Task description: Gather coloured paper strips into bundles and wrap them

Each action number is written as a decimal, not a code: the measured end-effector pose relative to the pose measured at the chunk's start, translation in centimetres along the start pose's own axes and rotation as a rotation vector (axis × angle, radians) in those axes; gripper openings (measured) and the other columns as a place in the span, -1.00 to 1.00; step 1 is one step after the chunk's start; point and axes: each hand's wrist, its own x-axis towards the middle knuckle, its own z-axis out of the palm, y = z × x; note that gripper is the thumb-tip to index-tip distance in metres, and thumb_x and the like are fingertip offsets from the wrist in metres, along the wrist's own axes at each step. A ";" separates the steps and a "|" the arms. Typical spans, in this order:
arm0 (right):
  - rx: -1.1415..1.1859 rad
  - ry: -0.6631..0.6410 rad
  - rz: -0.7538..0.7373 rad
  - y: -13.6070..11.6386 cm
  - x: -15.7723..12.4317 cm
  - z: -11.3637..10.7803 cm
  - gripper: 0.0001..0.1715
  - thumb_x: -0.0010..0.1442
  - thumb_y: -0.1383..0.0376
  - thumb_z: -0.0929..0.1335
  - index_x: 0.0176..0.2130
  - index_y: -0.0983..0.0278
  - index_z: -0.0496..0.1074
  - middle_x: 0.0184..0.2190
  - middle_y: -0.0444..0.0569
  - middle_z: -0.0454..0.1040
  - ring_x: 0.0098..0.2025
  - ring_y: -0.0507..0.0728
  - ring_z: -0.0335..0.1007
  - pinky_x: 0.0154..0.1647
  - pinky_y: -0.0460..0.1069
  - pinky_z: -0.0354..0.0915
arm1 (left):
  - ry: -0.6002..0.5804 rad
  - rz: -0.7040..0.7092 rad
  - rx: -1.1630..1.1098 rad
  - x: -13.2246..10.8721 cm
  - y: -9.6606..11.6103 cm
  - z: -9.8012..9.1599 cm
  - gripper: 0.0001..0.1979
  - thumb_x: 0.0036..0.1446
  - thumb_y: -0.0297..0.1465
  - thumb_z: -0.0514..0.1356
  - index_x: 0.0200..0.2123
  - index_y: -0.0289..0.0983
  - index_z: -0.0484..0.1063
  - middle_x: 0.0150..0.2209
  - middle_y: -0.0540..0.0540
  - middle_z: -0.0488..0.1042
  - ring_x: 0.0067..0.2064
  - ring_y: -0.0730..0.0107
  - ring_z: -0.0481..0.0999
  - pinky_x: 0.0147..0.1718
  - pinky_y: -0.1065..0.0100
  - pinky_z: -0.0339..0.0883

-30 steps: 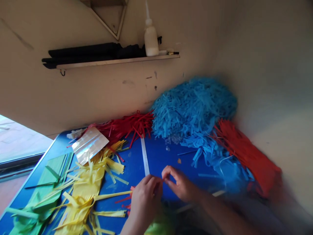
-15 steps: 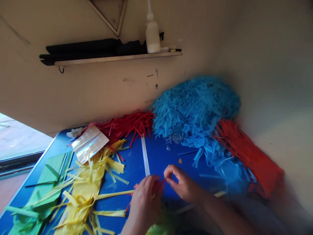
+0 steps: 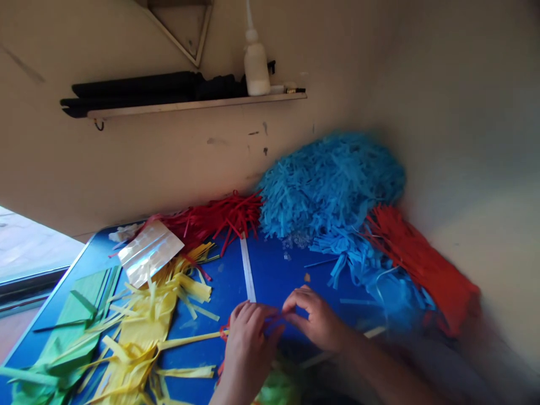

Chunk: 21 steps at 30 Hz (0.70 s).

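My left hand (image 3: 250, 340) is closed, its curled fingers around a thin red paper strip (image 3: 223, 333) that shows beside its wrist. My right hand (image 3: 314, 318) pinches thumb and forefinger together at my left fingertips, where a bit of the reddish strip spans the small gap, partly hidden. Both hands hover over the front of the blue table (image 3: 278, 275). Left of them lies fringed yellow crepe paper (image 3: 145, 323), one strip reaching to my left hand. Something light green (image 3: 278, 388) sits blurred below my hands.
Green paper (image 3: 80, 320) and a shiny silver sheet (image 3: 151, 253) lie at left. Dark red fringe (image 3: 211, 218), a large blue fringed pile (image 3: 333, 180) and an orange-red bundle (image 3: 426, 270) line the wall. Above, a shelf (image 3: 198, 105) carries a white bottle (image 3: 257, 67).
My hands stay close together with the strip between them, my left fingers slightly more extended toward the right. The whole view has shifted a little.
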 end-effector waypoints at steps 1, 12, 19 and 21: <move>-0.013 0.011 -0.014 0.0 -0.1 0.0 -0.92 0.27 0.30 0.37 -0.31 0.20 0.45 -0.39 -0.11 0.53 -0.29 0.10 0.42 -0.15 0.01 0.21 | 0.005 0.044 0.020 0.1 0.0 0.1 -0.94 0.16 -0.32 0.23 -0.35 -0.14 0.48 -0.38 -0.02 0.59 -0.33 0.28 0.54 -0.17 0.21 0.35; -0.025 0.119 0.051 -0.4 -0.9 0.1 -0.91 0.20 0.38 0.39 -0.36 0.19 0.48 -0.41 -0.15 0.56 -0.31 0.09 0.45 -0.15 -0.01 0.23 | 0.132 0.259 0.139 0.3 0.4 1.5 -0.89 0.19 -0.47 0.21 -0.31 -0.12 0.47 -0.37 0.09 0.59 -0.32 0.42 0.56 0.12 0.18 0.08; -0.033 0.242 0.015 -0.2 -1.7 -0.2 -0.90 0.07 0.43 0.41 -0.38 0.22 0.49 -0.40 -0.11 0.51 -0.26 0.09 0.43 -0.07 -0.01 0.26 | 0.120 0.305 -0.010 1.0 -1.5 3.6 -0.91 0.22 -0.29 0.18 -0.33 -0.13 0.45 -0.39 0.04 0.59 -0.35 0.40 0.57 -0.23 0.41 0.39; 0.043 0.267 0.036 0.2 -2.0 -0.3 -0.94 0.04 0.38 0.43 -0.40 0.23 0.50 -0.39 -0.11 0.46 -0.30 0.06 0.41 -0.18 -0.07 0.31 | 0.047 0.303 -0.057 1.2 -2.4 4.4 -0.87 0.19 -0.22 0.20 -0.35 -0.10 0.48 -0.41 0.05 0.59 -0.37 0.40 0.58 -0.35 0.47 0.41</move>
